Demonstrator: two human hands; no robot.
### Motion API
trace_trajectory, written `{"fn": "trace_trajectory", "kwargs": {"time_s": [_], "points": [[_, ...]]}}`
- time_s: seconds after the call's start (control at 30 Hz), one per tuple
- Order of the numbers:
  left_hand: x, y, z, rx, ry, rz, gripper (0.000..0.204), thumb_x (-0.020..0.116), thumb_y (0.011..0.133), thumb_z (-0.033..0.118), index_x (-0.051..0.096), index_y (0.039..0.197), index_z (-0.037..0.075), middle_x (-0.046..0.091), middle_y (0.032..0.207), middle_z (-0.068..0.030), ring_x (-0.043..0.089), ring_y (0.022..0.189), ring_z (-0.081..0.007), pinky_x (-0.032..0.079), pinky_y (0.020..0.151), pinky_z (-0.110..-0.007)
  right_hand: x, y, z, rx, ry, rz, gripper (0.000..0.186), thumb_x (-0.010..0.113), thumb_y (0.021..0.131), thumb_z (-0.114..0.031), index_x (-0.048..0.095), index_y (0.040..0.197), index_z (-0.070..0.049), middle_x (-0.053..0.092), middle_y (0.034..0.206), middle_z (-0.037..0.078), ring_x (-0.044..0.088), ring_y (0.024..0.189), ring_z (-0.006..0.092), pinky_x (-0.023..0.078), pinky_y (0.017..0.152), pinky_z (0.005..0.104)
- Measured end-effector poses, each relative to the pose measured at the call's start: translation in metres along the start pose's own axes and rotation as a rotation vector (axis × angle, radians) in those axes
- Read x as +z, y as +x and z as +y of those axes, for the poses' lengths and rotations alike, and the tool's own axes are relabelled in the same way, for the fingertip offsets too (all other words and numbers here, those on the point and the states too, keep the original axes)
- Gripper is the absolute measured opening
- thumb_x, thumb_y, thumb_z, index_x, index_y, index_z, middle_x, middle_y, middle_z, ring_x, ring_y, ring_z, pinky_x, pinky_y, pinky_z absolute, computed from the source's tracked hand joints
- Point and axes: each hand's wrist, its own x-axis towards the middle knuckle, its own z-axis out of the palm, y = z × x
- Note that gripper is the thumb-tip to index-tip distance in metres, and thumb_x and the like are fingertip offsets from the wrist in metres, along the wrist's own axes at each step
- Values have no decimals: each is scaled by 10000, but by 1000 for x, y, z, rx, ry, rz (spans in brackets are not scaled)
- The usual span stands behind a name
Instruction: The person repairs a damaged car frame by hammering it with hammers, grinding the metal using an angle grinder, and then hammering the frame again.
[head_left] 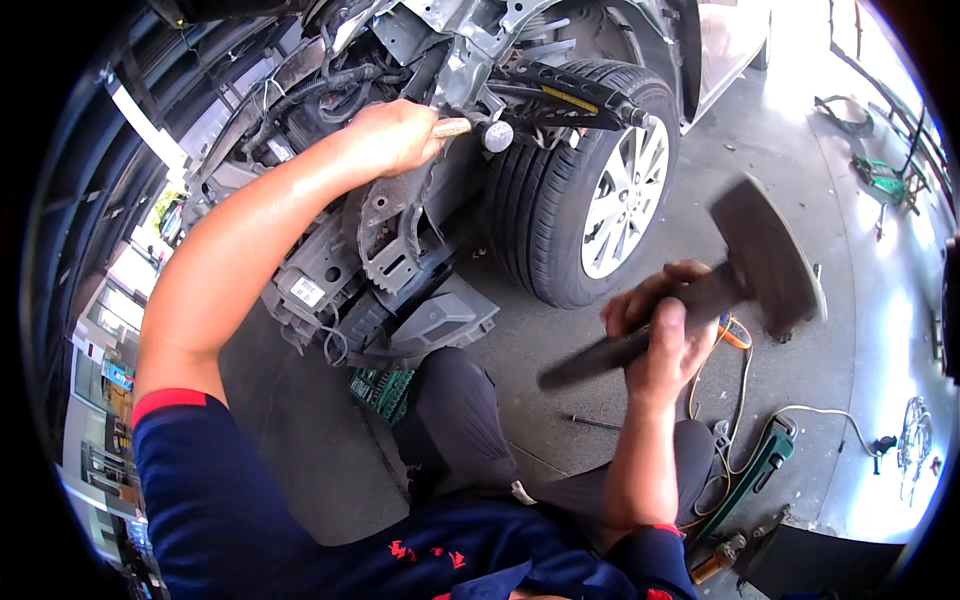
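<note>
My left hand reaches to the stripped front of a car, closed around the light wooden handle of a hammer. That hammer's round metal face sits against or close to the bent metal by the front wheel; I cannot tell if they touch. My right hand grips the dark handle of a heavy hammer, raised over the floor to the right of the wheel. Its broad, dark head is slightly blurred. The exposed body metal below my left hand is bent, with holes and slots.
The tyre with its silver rim stands beside the body metal. A green pipe wrench, a cord and an orange device lie on the floor at right. A green tool case is by my knee. A green floor jack stands farther off.
</note>
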Motion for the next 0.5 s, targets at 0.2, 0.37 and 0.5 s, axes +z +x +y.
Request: {"fn": "trace_trajectory", "kwargs": {"time_s": [0.2,0.37,0.5], "points": [[-11,-6,4,-66,-16,-113,290,664,912,292,690,1025,26,704,972,-253,689,932,-430,549,814,-506,30,-29,85,-141,159,116,318,623,987,-323,409,989,-87,526,683,113,546,538,225,537,597,403],[-3,-7,-4,2,19,-95,278,649,903,271,695,1034,30,709,970,-245,691,945,-431,548,830,-503,19,-24,89,396,-133,92,233,666,912,-91,457,1005,-48,545,698,65,565,520,171,481,489,329],[1,5,1,-10,18,-71,275,641,898,269,701,1017,29,711,949,-245,698,935,-420,552,811,-498,-1,-23,65,353,-285,177,258,695,894,-115,466,982,-36,556,678,59,562,466,168,464,438,312]]}}
